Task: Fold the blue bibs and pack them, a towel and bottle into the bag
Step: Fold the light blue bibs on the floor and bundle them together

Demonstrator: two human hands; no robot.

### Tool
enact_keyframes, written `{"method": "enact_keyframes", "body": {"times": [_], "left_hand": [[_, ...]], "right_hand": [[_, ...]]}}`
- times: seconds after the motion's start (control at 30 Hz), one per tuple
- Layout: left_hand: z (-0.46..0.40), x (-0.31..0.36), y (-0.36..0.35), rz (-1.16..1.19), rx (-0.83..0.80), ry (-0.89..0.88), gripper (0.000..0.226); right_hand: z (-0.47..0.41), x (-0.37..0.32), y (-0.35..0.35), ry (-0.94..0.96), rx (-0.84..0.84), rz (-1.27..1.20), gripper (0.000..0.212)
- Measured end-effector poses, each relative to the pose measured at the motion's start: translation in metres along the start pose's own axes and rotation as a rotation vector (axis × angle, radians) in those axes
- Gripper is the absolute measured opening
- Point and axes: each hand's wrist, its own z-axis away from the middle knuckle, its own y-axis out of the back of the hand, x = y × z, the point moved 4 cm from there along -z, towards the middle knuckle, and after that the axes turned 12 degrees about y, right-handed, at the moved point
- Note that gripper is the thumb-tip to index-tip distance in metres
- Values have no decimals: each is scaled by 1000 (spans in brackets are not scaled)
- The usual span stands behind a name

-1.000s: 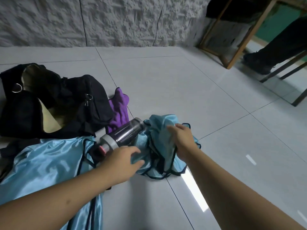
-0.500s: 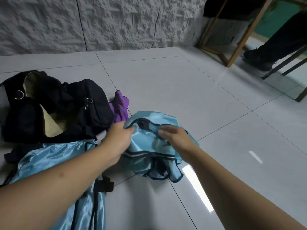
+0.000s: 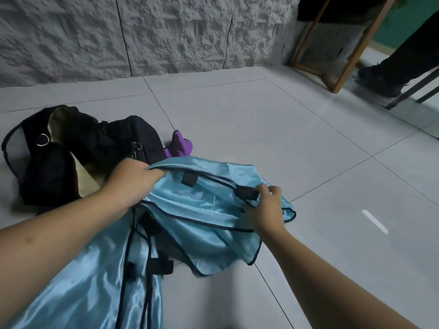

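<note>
I hold a shiny light-blue bib (image 3: 202,210) with black trim, lifted and spread above the floor. My left hand (image 3: 133,179) is shut on its top left edge. My right hand (image 3: 266,207) pinches a black strap at its right side. A second blue bib (image 3: 78,288) lies on the floor below my left arm. The black bag (image 3: 71,153) sits open at the left, its tan lining showing. A purple towel (image 3: 179,146) lies just right of the bag. The bottle is hidden from view.
The floor is grey tile, with a rough white wall (image 3: 142,32) behind. A wooden frame (image 3: 337,55) leans at the back right. Beside it are a person's dark shoe and trouser leg (image 3: 389,74) and dark chair legs.
Both hands have lifted the crumpled bib off the floor and pulled it apart sideways. My left hand left the bottle, which the bib now covers.
</note>
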Motion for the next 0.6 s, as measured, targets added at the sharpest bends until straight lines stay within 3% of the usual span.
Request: {"method": "enact_keyframes", "body": {"times": [0.13, 0.23, 0.33, 0.43, 0.53, 0.6], "left_hand": [[-3, -9, 18, -83, 76, 62, 51], [-9, -22, 31, -45, 113, 144, 59], [-18, -36, 46, -9, 121, 194, 56], [-22, -42, 59, -70, 140, 204, 59], [-25, -45, 70, -61, 218, 216, 72], [-30, -53, 78, 14, 253, 282, 77]], "right_hand": [[6, -7, -8, 67, -93, 22, 102], [12, -10, -15, 147, -187, 163, 120], [14, -9, -15, 219, -205, 279, 112], [20, -10, -11, 261, -135, 241, 100], [19, 1, -4, 77, 44, 1, 78], [15, 11, -1, 10, 76, 43, 64]]}}
